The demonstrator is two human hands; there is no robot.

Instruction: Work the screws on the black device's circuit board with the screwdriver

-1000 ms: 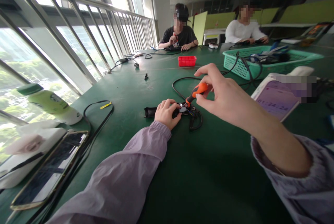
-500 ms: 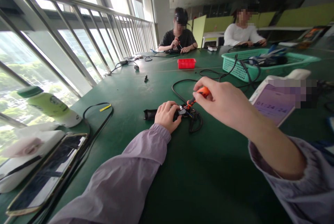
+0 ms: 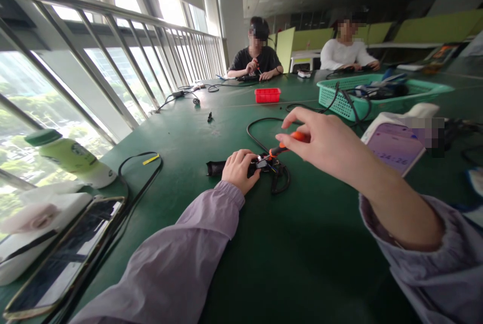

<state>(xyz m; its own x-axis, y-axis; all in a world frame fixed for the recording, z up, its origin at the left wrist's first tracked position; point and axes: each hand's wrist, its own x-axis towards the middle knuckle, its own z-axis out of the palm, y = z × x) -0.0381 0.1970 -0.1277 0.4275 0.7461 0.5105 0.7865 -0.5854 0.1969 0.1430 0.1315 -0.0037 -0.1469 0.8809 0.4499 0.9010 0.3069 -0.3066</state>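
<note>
On the green table lies a black, tube-shaped corded device [image 3: 216,168], its right end laid open with small wires and a metal part showing. My left hand [image 3: 239,169] is closed over its middle and presses it to the tabletop. An orange-and-black screwdriver [image 3: 278,150] slants down into the opened end; its tip is too small to make out. My right hand [image 3: 320,138] has the handle's orange butt under its palm, with thumb and index finger parted around it. The other fingers are hidden behind the hand. A black cord [image 3: 253,124] loops away behind the device.
A red bin [image 3: 267,95] and a teal basket [image 3: 341,100] holding cables and tools stand farther back. A phone showing a timer [image 3: 394,148] leans at right. At left are a bottle [image 3: 71,155], another phone [image 3: 68,258] and a black strap [image 3: 141,183]. Two people sit across.
My right thumb and index finger have spread farther apart around the screwdriver handle. My left hand stays on the device. The whole view has shifted slightly.
</note>
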